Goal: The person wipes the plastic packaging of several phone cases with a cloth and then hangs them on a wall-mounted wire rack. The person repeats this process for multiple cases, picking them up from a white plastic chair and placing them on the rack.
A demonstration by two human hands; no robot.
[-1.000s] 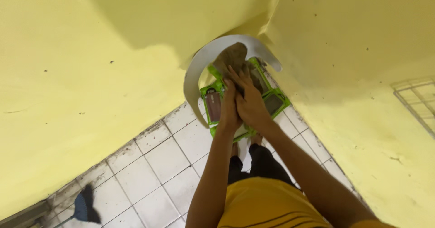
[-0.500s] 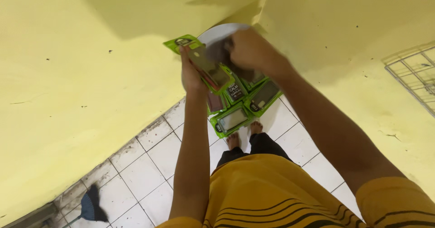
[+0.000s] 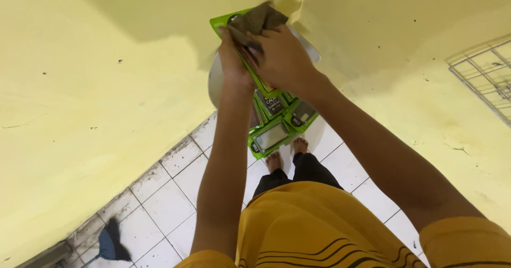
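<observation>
My left hand [image 3: 232, 60] grips a flat green blister package [image 3: 223, 21] by its edge and holds it up, tilted, in front of the wall corner. My right hand [image 3: 283, 59] presses a crumpled brown cloth [image 3: 259, 17] against the package's upper face. Below the hands, several similar green packages [image 3: 272, 135] with dark windows lie stacked in a white round basin [image 3: 213, 82] on the floor. My arms hide part of the basin and part of the stack.
Yellow walls meet in a corner behind the basin. The floor is white tile, and my bare feet [image 3: 274, 162] stand beside the packages. A dark blue broom head [image 3: 109, 242] lies at the lower left. A wire rack [image 3: 485, 76] hangs on the right wall.
Both hands were low on the stack in the basin. The left hand has lifted one green package, and the right hand now holds the brown cloth on it.
</observation>
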